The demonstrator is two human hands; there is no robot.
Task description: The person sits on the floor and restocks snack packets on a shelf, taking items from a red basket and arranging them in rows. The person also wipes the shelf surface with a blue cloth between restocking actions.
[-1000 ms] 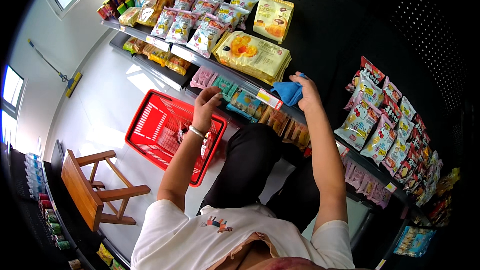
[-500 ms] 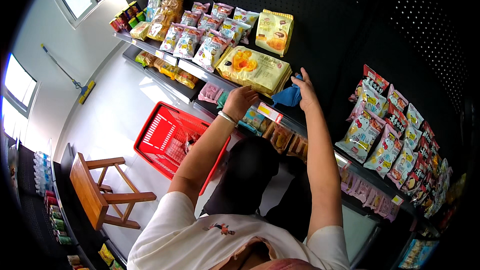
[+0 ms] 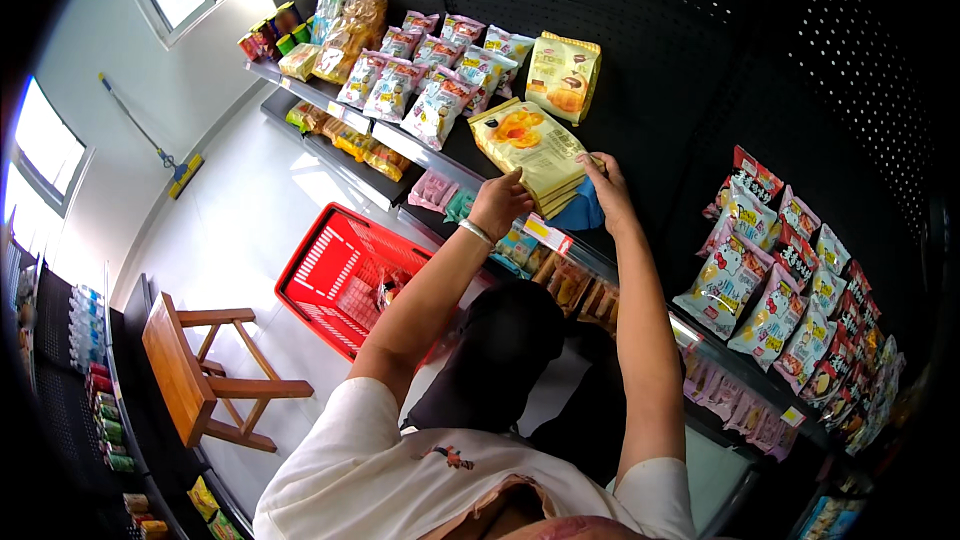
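A small stack of yellow snack bags [image 3: 528, 145], with orange pastries pictured on the top one, lies at the front of the black shelf. My left hand [image 3: 500, 206] is at the stack's near left edge, fingers bent against it. On the far right corner, the fingers of my right hand [image 3: 610, 190] close over the bags. A blue cloth [image 3: 580, 211] lies partly against the bags' near right end, just below my right hand. Behind the stack stands another yellow snack bag [image 3: 563, 78].
Pink-and-white chip bags [image 3: 437, 105] stand in rows to the left; more chip bags [image 3: 725, 275] stand at the right. On the floor are a red shopping basket [image 3: 300, 278] with some packages inside and a wooden stool [image 3: 175, 370]. A mop [image 3: 183, 175] leans by the wall.
The yellow stack has turned and shifted right. My right hand has come onto its corner, and the blue cloth that was in that hand now lies below it. My left hand has moved right.
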